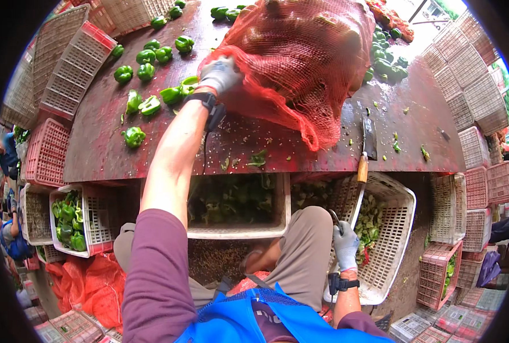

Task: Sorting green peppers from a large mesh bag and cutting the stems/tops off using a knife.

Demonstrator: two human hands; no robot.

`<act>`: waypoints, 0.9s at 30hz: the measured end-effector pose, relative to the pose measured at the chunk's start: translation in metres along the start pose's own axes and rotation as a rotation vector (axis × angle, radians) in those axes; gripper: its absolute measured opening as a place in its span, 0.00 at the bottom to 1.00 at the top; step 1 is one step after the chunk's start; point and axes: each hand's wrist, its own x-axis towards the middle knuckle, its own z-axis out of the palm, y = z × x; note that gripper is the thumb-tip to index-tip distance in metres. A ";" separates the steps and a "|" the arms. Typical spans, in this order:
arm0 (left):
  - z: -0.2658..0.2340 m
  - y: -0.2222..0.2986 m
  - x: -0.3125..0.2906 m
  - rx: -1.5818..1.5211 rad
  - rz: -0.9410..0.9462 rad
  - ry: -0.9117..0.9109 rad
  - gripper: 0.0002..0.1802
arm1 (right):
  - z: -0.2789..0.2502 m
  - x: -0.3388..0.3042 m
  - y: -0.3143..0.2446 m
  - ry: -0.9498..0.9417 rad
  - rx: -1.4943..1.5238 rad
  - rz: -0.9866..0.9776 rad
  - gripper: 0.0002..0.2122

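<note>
My left hand (220, 75), in a pale work glove, grips the edge of a large red mesh sack (300, 63) that lies on the dark tabletop (174, 134). The sack bulges with contents blurred behind the netting, and its loose mouth hangs toward me. Down by my knee, my right hand (345, 247), also gloved, is closed round a small dark curved tool (335, 222) whose kind I cannot make out. Green bell peppers (146, 56) lie left of the sack, with cut pepper pieces (150, 105) nearer me. A wooden-handled cleaver (369, 140) rests at the table's front edge.
A white crate (400, 228) with pepper scraps stands tilted beside my right hand. Another crate (237, 233) holding green peppers sits under the table edge. Stacked crates (74, 68) flank both sides. Red netting (88, 286) is heaped lower left. More peppers (389, 66) lie far right.
</note>
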 end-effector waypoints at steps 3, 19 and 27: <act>0.017 0.008 0.002 0.043 0.000 -0.046 0.25 | 0.010 0.002 -0.010 -0.047 0.062 0.024 0.07; 0.048 -0.006 -0.262 -2.048 -0.592 -0.226 0.35 | -0.038 0.046 -0.143 0.205 0.186 -0.334 0.19; 0.022 0.050 -0.339 -1.980 -0.698 -0.194 0.34 | 0.029 0.020 -0.220 0.111 0.013 -0.900 0.32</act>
